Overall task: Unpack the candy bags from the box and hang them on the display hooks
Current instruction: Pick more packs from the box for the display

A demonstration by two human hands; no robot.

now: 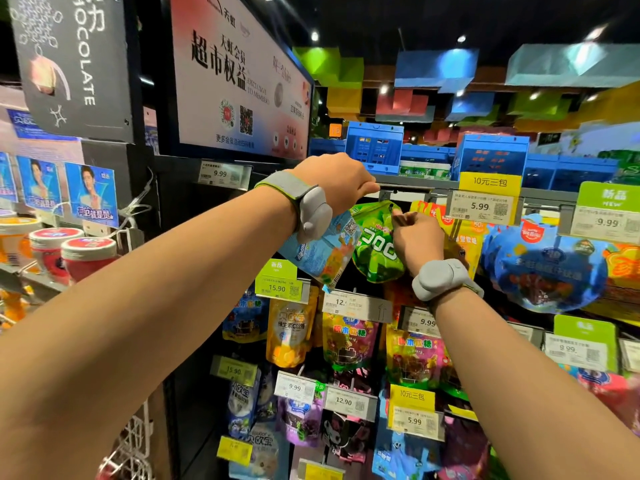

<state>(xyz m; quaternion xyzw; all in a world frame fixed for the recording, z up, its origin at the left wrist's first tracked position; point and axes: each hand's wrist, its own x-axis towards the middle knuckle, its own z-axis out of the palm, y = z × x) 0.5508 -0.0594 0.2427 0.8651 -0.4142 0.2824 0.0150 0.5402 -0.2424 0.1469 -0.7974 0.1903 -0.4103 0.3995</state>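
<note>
Both hands work: left hand (341, 183) grips the display hook (398, 192); right hand (417, 239) pinches the green gummy bag (375, 247); align its hole, then slide on

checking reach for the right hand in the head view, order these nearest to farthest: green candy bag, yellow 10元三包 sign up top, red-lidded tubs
1. green candy bag: pinched at its top by the right hand.
2. yellow 10元三包 sign: up and right, on the rail.
3. red-lidded tubs: far left shelf.
</note>
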